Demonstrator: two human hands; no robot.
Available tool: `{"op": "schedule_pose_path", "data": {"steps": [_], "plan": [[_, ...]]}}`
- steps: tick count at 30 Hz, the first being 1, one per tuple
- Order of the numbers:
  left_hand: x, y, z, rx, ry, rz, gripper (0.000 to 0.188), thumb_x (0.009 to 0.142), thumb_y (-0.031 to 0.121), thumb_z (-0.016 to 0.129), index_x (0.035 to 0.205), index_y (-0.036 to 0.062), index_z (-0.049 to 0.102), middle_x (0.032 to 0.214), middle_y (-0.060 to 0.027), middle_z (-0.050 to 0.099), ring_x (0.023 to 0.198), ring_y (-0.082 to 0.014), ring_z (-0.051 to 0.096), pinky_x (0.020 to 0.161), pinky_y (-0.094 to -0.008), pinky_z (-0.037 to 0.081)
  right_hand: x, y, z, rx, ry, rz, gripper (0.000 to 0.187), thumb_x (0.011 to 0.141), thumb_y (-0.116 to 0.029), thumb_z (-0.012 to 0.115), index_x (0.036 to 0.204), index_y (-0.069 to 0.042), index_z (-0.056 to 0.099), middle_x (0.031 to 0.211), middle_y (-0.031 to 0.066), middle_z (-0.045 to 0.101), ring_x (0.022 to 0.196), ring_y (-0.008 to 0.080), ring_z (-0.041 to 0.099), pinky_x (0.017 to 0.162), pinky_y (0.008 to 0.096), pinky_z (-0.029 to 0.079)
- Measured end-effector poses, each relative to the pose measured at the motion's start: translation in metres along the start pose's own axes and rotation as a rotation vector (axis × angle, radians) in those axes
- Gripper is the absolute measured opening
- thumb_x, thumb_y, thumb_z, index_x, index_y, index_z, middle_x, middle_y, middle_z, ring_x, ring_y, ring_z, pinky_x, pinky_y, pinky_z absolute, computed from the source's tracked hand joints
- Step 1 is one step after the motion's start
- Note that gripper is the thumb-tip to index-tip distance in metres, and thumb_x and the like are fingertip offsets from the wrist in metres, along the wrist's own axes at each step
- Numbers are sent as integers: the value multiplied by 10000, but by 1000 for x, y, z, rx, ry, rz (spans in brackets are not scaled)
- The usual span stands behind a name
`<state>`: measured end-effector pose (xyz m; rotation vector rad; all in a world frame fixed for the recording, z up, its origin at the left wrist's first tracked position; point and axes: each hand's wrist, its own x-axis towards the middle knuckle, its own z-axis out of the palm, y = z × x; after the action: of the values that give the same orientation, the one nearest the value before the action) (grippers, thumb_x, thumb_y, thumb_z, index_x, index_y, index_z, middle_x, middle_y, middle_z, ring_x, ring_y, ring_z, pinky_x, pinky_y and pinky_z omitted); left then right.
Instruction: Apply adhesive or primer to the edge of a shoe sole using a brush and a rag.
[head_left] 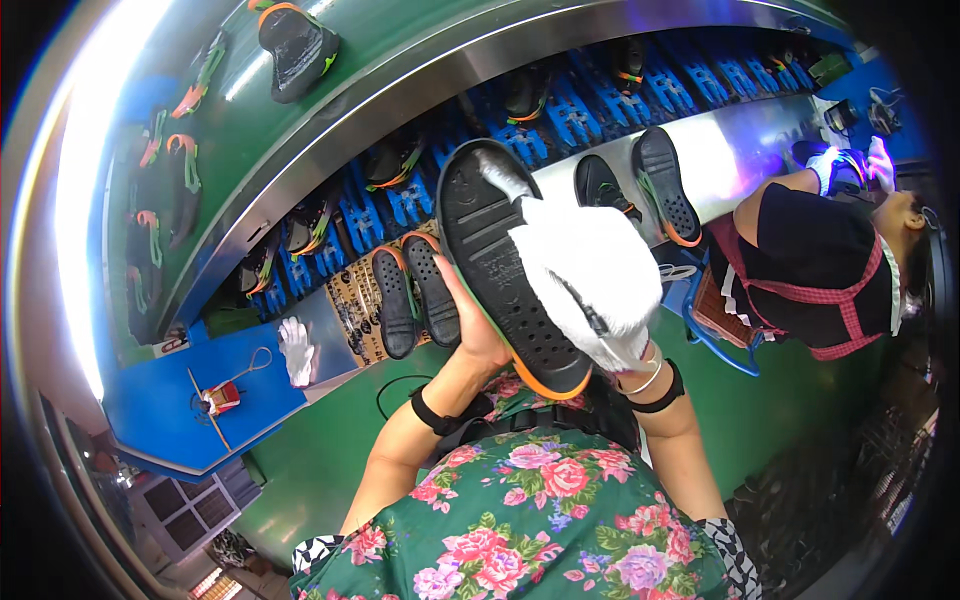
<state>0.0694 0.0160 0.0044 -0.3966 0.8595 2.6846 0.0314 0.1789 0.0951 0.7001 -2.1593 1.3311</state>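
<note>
My left hand (pixel 478 325), bare, grips a black clog (pixel 500 255) by its side, sole up. The clog has ridges, rows of holes and an orange edge at its near end. Over its right side is my right hand (pixel 590 275) in a white glove, closed round a slim brush. The brush's pale, blurred tip (pixel 503 172) lies over the sole's far end; most of its handle is hidden by the glove. Just beyond my left hand, two black clogs (pixel 397 300) with orange edges lie sole up on the brown-taped bench edge.
Beyond runs a conveyor with blue racks (pixel 570 110) holding clogs, under a green shelf (pixel 400 50). More clogs (pixel 665 180) lie on the metal ledge. At left, a blue table (pixel 150 400) bears a white glove (pixel 296 350) and a small red box (pixel 225 397). A co-worker (pixel 820 260) sits at right.
</note>
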Motion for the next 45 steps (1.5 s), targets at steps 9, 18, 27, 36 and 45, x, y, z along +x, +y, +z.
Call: {"op": "schedule_pose_path", "data": {"steps": [9, 18, 27, 36, 45], "plan": [[12, 1, -47, -437, -392, -169, 1137, 835, 969, 197, 1446, 71, 534, 1379, -132, 623, 1277, -299, 596, 1132, -466, 437, -13, -12, 37, -30, -103, 21, 368, 869, -48, 685, 1232, -65, 740, 1237, 119, 731, 1087, 281, 689, 932, 399, 537], [-4, 20, -49, 210, -19, -175, 1119, 861, 941, 217, 1507, 58, 450, 1433, -176, 583, 1325, -342, 577, 1121, -544, 449, -17, -22, 52, 80, -107, 80, 373, 861, -54, 693, 1230, -66, 742, 1227, 119, 734, 1082, 285, 690, 927, 404, 539], [10, 21, -96, -759, -429, -186, 1014, 912, 890, 205, 1552, 131, 412, 1510, -102, 521, 1387, -296, 506, 1190, -478, 372, -16, -33, 71, 160, -124, 49, 383, 845, -59, 709, 1226, -68, 744, 1212, 121, 737, 1074, 294, 692, 916, 415, 543], [3, 28, -79, -262, -505, -115, 720, 1047, 631, 403, 1484, 64, 472, 1393, -119, 610, 1292, -277, 589, 1104, -425, 478, -37, -27, 65, 132, -75, 112, 362, 842, -54, 723, 1202, -77, 757, 1186, 125, 747, 1025, 296, 700, 895, 406, 552], [10, 24, -112, -202, -167, -169, 768, 998, 655, 449, 1416, 15, 517, 1366, -173, 609, 1275, -326, 587, 1127, -477, 445, -36, -17, 53, 218, -66, 109, 321, 844, -26, 725, 1162, -36, 761, 1170, 131, 754, 991, 297, 716, 835, 394, 578]]}}
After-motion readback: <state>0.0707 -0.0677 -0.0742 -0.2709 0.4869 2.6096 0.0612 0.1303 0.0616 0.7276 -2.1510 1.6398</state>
